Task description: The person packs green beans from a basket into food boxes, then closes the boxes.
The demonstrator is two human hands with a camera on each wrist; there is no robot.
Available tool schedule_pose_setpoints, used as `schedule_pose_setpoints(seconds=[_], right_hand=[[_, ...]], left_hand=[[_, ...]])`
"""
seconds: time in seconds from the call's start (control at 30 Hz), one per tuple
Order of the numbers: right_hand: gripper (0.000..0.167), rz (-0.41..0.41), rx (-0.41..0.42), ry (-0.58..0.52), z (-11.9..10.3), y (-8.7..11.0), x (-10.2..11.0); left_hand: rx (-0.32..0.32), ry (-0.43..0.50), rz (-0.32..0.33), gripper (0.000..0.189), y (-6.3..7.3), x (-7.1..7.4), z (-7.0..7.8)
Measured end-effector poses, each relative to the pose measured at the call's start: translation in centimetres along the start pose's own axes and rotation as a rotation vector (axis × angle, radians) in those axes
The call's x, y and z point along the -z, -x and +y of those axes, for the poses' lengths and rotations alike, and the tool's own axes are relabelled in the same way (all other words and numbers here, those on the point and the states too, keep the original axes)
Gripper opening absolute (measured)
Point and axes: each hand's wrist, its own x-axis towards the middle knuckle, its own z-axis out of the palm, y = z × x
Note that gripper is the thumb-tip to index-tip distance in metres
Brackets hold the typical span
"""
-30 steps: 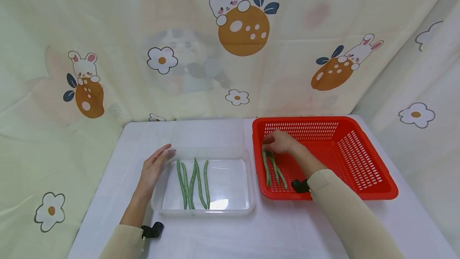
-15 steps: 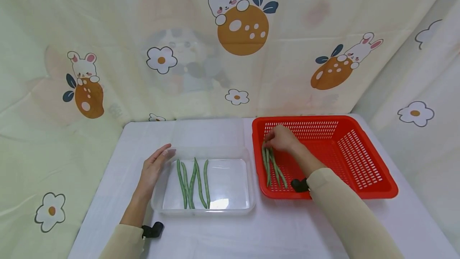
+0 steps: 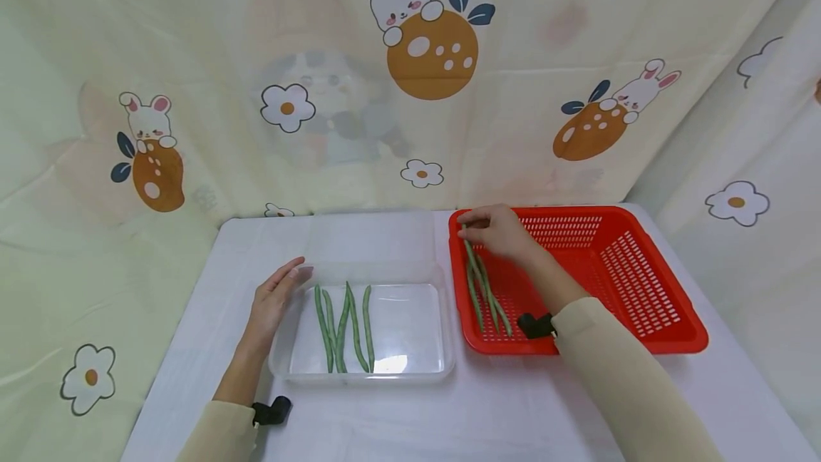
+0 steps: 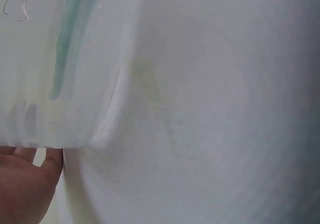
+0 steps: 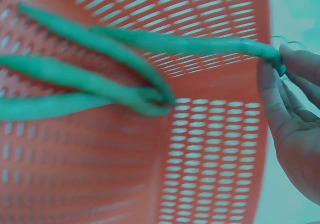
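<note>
My right hand (image 3: pixel 497 230) pinches the upper end of one green bean (image 5: pixel 185 43) between thumb and fingertips, over the left side of the red basket (image 3: pixel 654 346). That bean slants down into the basket, and several more green beans (image 5: pixel 65 74) lie below it on the basket floor. A clear plastic container (image 3: pixel 410 378) stands to the left. Inside it several green beans (image 3: pixel 356 326) lie side by side, roughly lengthwise to me. My left hand (image 3: pixel 272 305) rests against the container's left wall with its fingers extended; in the left wrist view only part of this hand shows at the lower left.
Both containers stand on a table with a white cloth (image 3: pixel 359 426), with a narrow gap between them. A patterned curtain (image 3: pixel 359 141) hangs right behind the table, and more fabric hangs at the right side. Each wrist wears a small black camera (image 3: pixel 272 411).
My right hand has risen toward the basket's back left corner, lifting one end of a bean away from the others. The left hand and the clear container have stayed put.
</note>
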Motion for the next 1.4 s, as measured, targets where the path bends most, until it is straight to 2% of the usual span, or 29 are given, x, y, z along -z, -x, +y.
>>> schedule_pose_setpoints(seconds=[0.27,0.63,0.87,1.13,1.4], right_hand=[[0.029,0.009,0.092,-0.121,-3.2,-0.1,0.5],[0.03,-0.02,0.156,-0.186,-7.2,0.4,-1.5],[0.03,-0.06,0.191,-0.179,-8.9,0.1,-3.4],[0.028,-0.112,0.217,-0.232,-10.3,-0.4,-6.7],[0.027,-0.148,0.181,-0.259,-10.7,-0.4,-9.7]], left_hand=[[-0.011,-0.001,-0.003,0.049,0.1,0.1,-0.3],[-0.006,-0.001,-0.006,0.052,0.1,0.1,-0.2],[0.007,-0.003,-0.002,0.051,0.1,0.1,-0.1],[0.018,0.004,0.005,0.051,0.1,0.1,0.0],[0.012,0.005,0.002,0.051,0.0,0.1,-0.1]])
